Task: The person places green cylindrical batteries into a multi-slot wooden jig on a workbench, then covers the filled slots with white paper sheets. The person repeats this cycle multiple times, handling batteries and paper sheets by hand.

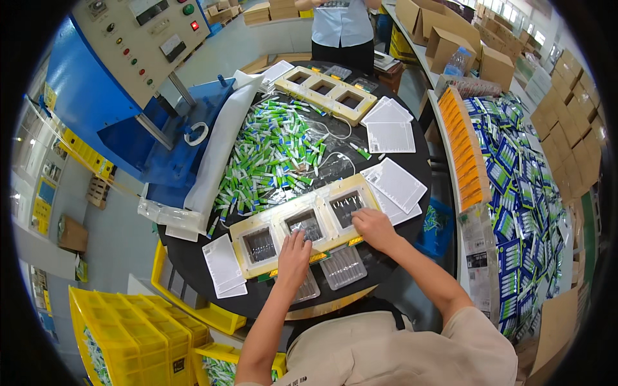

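On the black round table in front of me lies a cream frame mould [267, 222] with three square windows, each with a clear plastic blister tray in it. My left hand [295, 257] rests at the near edge of the middle window, fingers stretched out over the clear tray [304, 225]. At the right window, my right hand [374, 226] has its fingers curled by the near rim, next to another clear tray [346, 204]; anything between those fingers is hidden. Loose clear blister trays [343, 267] lie at the near table edge. Beyond the mould spreads a heap of small green-and-white tubes [273, 151].
A second cream mould [325, 93] lies at the far side, with white cards [391, 135] beside it. A blue press machine [96, 96] stands left. Yellow crates [129, 328] sit lower left. Packed blister cards [508, 193] fill the right side. Another person [342, 29] stands opposite.
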`<state>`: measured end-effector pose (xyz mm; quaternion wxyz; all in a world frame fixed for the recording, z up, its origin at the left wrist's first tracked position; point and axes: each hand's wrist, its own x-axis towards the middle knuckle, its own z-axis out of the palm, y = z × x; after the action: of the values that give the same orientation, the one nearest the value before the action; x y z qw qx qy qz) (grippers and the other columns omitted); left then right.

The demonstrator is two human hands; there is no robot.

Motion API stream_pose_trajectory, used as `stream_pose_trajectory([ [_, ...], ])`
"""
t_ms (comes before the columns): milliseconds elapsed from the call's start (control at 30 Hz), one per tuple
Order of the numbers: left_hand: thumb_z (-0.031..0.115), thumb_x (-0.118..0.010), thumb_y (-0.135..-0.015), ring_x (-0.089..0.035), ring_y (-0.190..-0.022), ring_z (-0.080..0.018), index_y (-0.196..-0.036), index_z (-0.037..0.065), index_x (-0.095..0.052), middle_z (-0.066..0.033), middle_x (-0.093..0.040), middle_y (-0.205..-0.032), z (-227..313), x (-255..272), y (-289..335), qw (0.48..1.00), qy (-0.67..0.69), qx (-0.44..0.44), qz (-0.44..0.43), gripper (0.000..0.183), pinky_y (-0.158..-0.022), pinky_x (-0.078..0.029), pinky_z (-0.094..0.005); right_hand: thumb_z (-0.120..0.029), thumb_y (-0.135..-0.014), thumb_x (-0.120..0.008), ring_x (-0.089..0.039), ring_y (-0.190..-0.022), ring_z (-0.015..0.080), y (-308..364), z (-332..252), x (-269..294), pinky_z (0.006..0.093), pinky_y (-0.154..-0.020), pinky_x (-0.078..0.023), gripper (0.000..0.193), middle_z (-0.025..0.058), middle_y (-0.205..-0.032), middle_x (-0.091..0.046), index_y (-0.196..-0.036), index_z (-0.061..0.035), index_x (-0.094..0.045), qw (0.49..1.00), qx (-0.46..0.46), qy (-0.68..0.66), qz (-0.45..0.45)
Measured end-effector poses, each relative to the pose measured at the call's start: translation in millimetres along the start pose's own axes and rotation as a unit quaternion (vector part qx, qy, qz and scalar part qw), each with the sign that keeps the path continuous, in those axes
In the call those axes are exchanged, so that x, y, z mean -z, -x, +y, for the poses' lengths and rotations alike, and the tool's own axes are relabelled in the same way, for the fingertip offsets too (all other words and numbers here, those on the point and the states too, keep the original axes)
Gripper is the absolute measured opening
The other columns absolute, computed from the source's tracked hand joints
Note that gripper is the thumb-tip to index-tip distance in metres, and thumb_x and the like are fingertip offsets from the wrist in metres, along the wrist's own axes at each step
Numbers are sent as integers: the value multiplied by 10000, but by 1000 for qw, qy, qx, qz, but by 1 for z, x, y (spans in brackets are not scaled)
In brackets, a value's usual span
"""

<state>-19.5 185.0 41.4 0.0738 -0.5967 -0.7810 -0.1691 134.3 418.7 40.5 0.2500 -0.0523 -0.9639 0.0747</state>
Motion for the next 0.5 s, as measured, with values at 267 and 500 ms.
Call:
stream_pose_trajectory([
  [267, 106, -616, -905, -446, -1425, -340, -1104, 63, -580, -162, -512, -1475, -35, -16, -1, 991, 2, -36, -131, 206, -1201, -313, -543, -100, -795, -668, -640, -1060, 277, 12, 7, -16, 385, -825, -547, 168, 103, -1138, -675, -945, -26, -657, 995, 8, -47, -84],
  [500, 337, -597, -1006, -593, -1225, -337, -1039, 38, -612, -137, -634, -1334, -44, -15, -20, 991, 95, 6, -99, 301, -1145, -384, -492, -100, -923, -679, -658, -1032, 320, -24, -4, -7, 404, -843, -552, 149, 112, -1134, -695, -1055, -38, -708, 970, -137, -202, 11],
])
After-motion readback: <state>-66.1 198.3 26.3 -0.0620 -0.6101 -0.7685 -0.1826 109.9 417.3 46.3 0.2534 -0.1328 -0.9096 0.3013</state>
